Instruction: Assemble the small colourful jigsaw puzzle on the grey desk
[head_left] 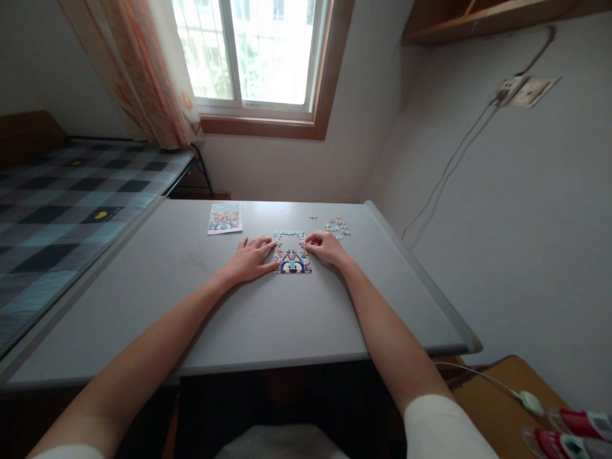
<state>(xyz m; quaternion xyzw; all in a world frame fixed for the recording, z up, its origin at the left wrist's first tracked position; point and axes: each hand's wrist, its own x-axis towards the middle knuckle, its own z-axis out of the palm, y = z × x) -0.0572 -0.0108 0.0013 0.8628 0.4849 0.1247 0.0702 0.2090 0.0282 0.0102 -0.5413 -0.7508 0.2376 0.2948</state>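
A partly assembled jigsaw puzzle (292, 264) lies flat on the table, showing a blue cartoon face along its near side. Its border is joined around a gap in the upper middle, where the bare table shows. My left hand (252, 258) rests with fingers spread, the fingertips and thumb touching the puzzle's left edge. At the right edge, my right hand (325, 247) has thumb and fingers pinched on a puzzle piece, mostly hidden by the fingertips. Loose puzzle pieces (337, 225) are scattered just beyond the right hand.
A printed picture sheet (225, 219) lies at the back left of the grey table (191, 255). The window (253, 57) is behind it, a checked bed (86, 191) to the left. Bottles (568, 440) and a white charger (530, 403) sit on a wooden surface at lower right.
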